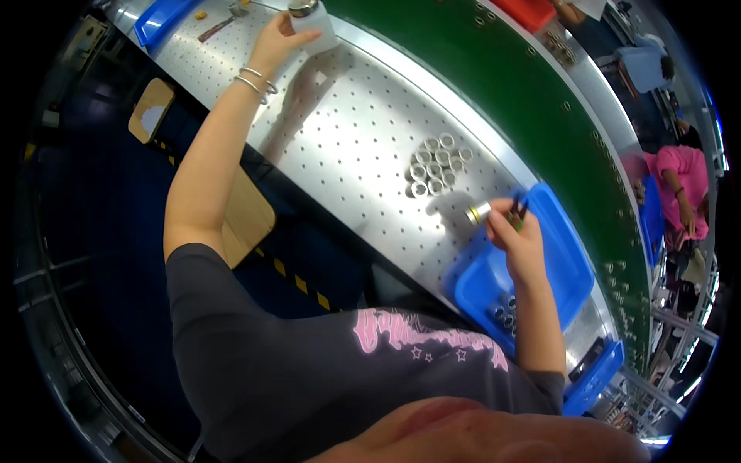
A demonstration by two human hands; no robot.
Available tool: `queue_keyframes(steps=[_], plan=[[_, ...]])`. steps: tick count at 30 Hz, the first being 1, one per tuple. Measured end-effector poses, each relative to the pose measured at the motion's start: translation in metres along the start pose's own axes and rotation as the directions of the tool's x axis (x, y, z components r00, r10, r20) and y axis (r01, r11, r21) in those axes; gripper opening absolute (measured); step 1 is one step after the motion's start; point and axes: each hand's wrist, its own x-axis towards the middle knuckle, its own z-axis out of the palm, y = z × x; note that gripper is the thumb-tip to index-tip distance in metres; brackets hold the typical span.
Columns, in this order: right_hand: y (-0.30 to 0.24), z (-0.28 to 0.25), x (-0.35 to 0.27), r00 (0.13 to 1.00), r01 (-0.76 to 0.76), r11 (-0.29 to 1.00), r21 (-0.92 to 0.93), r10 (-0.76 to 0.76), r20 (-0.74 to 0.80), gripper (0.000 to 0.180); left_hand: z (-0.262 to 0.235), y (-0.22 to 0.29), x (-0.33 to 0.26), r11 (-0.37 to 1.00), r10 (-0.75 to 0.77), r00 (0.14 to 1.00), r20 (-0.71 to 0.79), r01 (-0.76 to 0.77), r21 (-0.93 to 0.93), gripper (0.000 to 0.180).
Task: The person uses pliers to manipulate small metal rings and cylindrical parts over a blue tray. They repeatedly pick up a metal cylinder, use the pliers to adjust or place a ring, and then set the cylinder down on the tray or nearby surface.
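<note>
Head view: left hand (279,48) grips bottle (320,37); right hand (521,243), apart, pinches metal sleeve (478,213), which the crowding dark-tipped tool (515,221) could loosen.

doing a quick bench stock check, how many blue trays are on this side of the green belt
3 visible: a large one beneath the right hand, one at the upper left, cut by the picture's top edge, and one at the lower right. The person's body may hide more.
</note>
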Motion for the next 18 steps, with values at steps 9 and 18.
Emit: queue_keyframes(steps=[9,18], plan=[[-0.006,0.012,-0.004,0.987,0.1,0.995,-0.004,-0.099,0.125,0.015,0.082,0.014,-0.064,0.986,-0.044,0.974,0.221,0.078,-0.149,0.063],[-0.015,0.014,0.01,0.96,0.105,0.985,0.14,-0.137,0.243,0.019,0.133,0.114,-0.203,0.855,-0.198,0.975,0.104,0.223,-0.468,0.042]])
